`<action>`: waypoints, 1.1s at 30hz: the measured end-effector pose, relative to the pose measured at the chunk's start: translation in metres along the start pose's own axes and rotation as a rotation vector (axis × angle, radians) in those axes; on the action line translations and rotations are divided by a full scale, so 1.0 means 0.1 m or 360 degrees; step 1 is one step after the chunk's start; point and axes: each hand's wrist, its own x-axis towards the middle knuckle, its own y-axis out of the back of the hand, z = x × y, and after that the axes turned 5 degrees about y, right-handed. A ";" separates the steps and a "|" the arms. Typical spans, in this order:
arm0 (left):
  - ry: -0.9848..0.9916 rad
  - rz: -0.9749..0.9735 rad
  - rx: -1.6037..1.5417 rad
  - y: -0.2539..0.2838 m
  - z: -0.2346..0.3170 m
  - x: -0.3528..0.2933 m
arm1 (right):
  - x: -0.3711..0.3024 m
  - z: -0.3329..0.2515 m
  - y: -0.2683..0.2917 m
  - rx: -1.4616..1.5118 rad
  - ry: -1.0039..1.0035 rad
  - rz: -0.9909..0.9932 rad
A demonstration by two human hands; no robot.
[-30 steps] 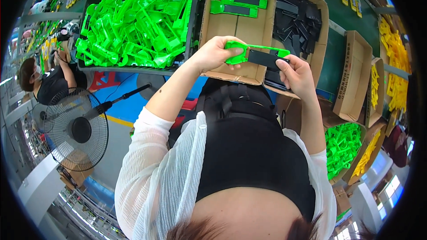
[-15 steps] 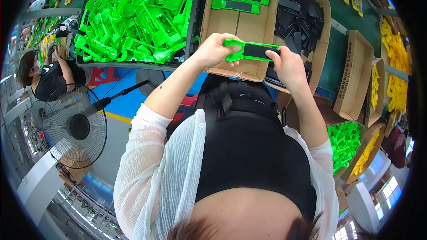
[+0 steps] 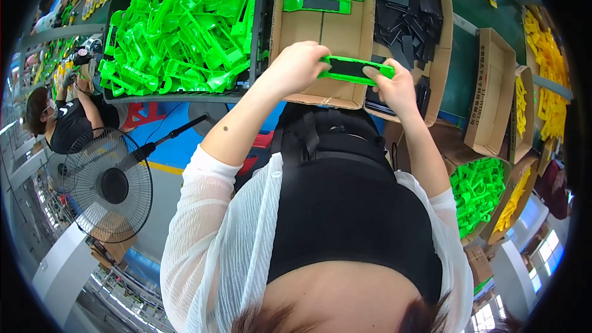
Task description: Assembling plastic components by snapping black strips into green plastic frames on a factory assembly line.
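Between my two hands is a long bright green plastic part (image 3: 349, 69) with a dark rectangular strip along its face. My left hand (image 3: 298, 69) grips its left end, hiding that end behind the fingers. At the other end, my right hand (image 3: 391, 86) holds on with the thumb pressed near the end of the dark strip. The part is held over the near half of an open cardboard box (image 3: 306, 34). In the far half of this box lie several similar green parts (image 3: 317, 4), set in a row with dark strips in them.
Left is a black crate (image 3: 179, 95) heaped with green parts (image 3: 179, 31). Right stands a box of loose black strips (image 3: 408, 24). Further right are an empty cardboard box (image 3: 491, 95) and yellow parts (image 3: 546, 80). A fan (image 3: 114, 185) and a seated person (image 3: 68, 120) are at left.
The left end of the green part was visible under my left thumb and is now covered by my fingers. My right thumb has shifted slightly. The whole view has shifted a little.
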 end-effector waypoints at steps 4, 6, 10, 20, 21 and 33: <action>0.0147 -0.0195 0.1038 -0.06 0.31 0.15 | -0.05 0.07 0.00 0.0229 0.0062 -0.0075; 0.0060 -0.0194 0.1155 -0.16 0.24 0.17 | -0.07 0.11 0.01 0.0342 0.0105 -0.0134; 0.0092 -0.0189 0.0529 -0.32 0.31 0.21 | -0.12 0.17 -0.02 0.0797 -0.0044 -0.0366; -0.0325 0.0162 0.1116 -0.27 -0.41 0.88 | 0.33 0.58 0.11 -0.0391 0.0293 0.0128; -0.0329 0.0386 0.1326 -0.23 -0.44 0.91 | 0.40 0.71 0.22 -0.0522 0.0339 0.0430; -0.0424 0.1180 0.1116 -0.28 -0.53 0.80 | 0.91 1.14 0.67 -0.0967 0.0079 0.0160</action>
